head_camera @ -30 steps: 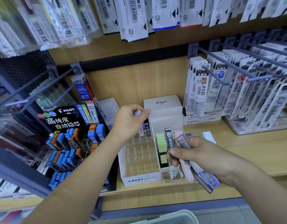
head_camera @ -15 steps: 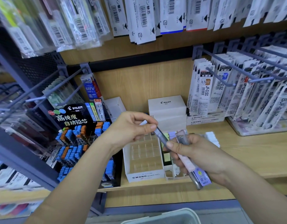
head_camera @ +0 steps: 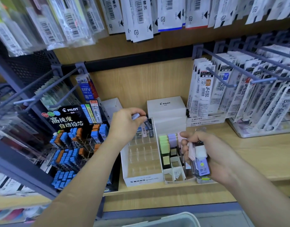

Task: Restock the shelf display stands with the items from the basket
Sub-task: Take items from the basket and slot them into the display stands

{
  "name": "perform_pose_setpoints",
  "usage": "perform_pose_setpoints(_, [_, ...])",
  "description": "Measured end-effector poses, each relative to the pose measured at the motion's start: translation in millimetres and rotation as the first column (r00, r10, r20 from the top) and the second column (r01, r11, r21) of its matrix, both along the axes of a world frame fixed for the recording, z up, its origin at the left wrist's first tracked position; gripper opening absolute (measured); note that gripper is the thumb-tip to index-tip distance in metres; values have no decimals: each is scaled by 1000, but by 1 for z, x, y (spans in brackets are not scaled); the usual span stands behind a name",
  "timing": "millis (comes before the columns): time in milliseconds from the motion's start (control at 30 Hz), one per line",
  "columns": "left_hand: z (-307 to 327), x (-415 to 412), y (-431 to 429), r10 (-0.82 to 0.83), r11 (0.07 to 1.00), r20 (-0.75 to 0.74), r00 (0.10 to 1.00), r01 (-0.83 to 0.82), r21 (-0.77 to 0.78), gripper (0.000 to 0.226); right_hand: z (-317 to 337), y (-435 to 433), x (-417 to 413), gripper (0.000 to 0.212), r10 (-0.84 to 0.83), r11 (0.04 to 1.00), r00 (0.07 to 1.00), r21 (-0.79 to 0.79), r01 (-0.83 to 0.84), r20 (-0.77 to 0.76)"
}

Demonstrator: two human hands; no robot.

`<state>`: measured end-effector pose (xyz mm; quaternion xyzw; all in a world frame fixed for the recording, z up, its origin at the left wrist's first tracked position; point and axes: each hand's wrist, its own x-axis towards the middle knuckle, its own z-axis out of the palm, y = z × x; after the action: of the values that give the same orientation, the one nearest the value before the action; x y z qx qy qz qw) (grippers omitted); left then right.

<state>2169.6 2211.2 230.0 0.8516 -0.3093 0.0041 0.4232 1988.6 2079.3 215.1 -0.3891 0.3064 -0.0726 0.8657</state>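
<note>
Here, at the bottom edge of the view, only the pale rim of the basket (head_camera: 165,219) shows; what lies inside it I cannot see. A little above it, the right hand (head_camera: 213,156) is curled around a bundle of lead cases (head_camera: 200,163), its fingers (head_camera: 184,144) wrapped over their upper ends, and it hovers above the front of the shelf (head_camera: 249,154), just beside the stands.

Farther in stands the MONO stand (head_camera: 144,180), a white tray with clear dividers. Its front and middle rows look empty, and only the back row holds a few cases. The left hand (head_camera: 124,125) is above this back row. Its fingers (head_camera: 138,112) and thumb pinch one lead case (head_camera: 146,123) near its lilac cap, and the case hangs tilted, lower end toward the back right corner. Whether the tip is already inside a cell I cannot tell.

The step in hand, as I judge it, is to seat this one case. To do it well, the case should first be turned upright — tilted as it is, the end may catch on a divider or knock the cases beside it. It is better to lower it slowly into a free cell and to let go only when it stands on the bottom. The right hand should stay low and near, so the next case is a short reach, but not over the neighbouring stand (head_camera: 164,147) of green and purple cases, where a slipped case could fall into the wrong place.

Behind the stands, the white PILOT boxes (head_camera: 165,106) are stacked against the back wall — the left hand has little room there.
</note>
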Motion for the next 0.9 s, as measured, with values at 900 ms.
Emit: perform_pose_setpoints(900, [-8, 1, -10, -39, 999, -4, 999, 39, 35, 17, 6, 10, -1, 16, -10, 995, 998, -98, 16, 65])
